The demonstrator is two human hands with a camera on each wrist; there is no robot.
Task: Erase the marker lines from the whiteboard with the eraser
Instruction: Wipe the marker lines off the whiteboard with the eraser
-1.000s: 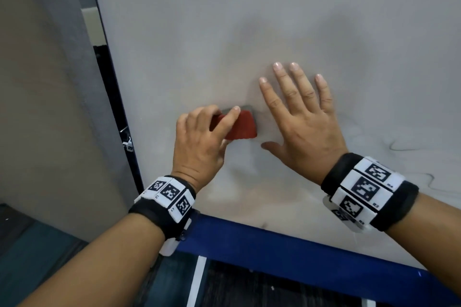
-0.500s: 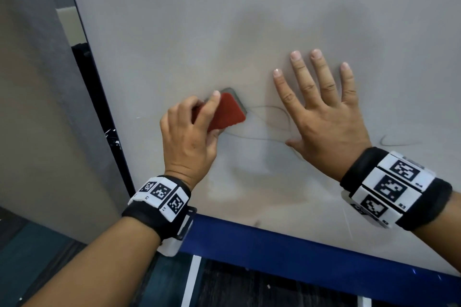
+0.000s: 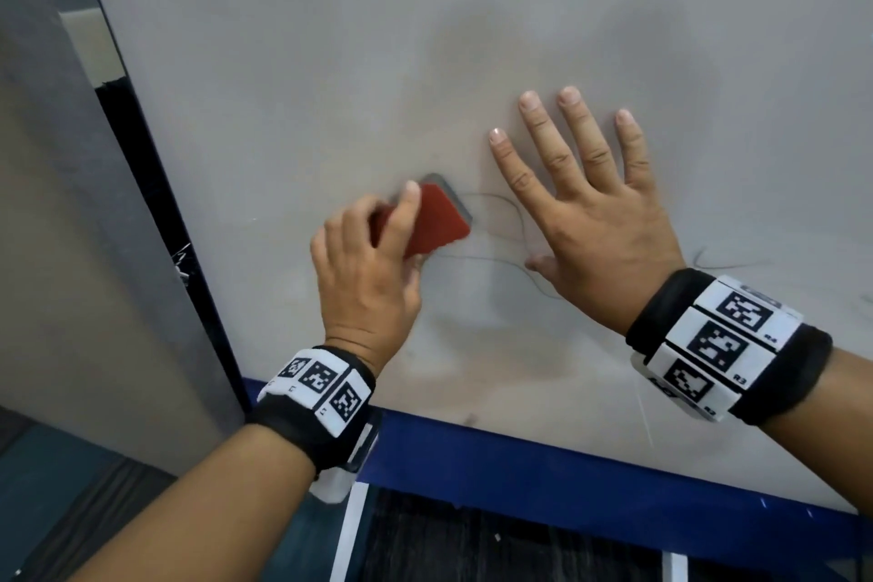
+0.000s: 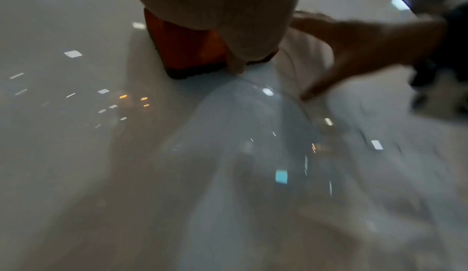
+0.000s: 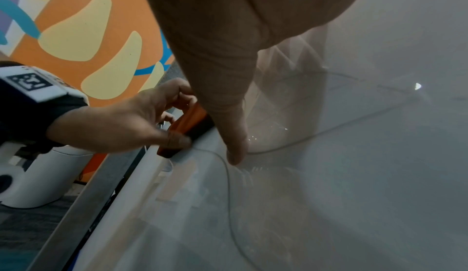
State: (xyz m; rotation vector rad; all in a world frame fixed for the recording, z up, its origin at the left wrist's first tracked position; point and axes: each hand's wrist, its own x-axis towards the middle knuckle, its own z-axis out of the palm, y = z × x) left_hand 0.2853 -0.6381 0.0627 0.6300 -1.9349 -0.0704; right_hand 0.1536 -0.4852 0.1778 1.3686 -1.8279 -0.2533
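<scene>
My left hand (image 3: 366, 269) grips a red eraser (image 3: 437, 222) and presses it flat against the whiteboard (image 3: 330, 61). In the left wrist view the eraser (image 4: 187, 51) shows under my thumb. A thin dark marker line (image 3: 491, 258) curves from the eraser's right edge toward my right hand (image 3: 590, 213), which lies flat on the board with fingers spread. More faint line (image 3: 723, 262) shows right of that wrist. In the right wrist view the line (image 5: 228, 175) loops below my thumb, and the eraser (image 5: 187, 129) sits in the left hand (image 5: 121, 123).
A blue frame strip (image 3: 567, 468) borders the board's lower edge. The board's dark left edge (image 3: 156, 213) meets a grey panel (image 3: 47, 250). An orange patterned wall (image 5: 83, 35) and a white object (image 5: 38, 179) stand beyond the board's edge.
Over the second, the eraser slid left and tilted, uncovering a curved marker line between the two hands. The right hand stays flat on the board.
</scene>
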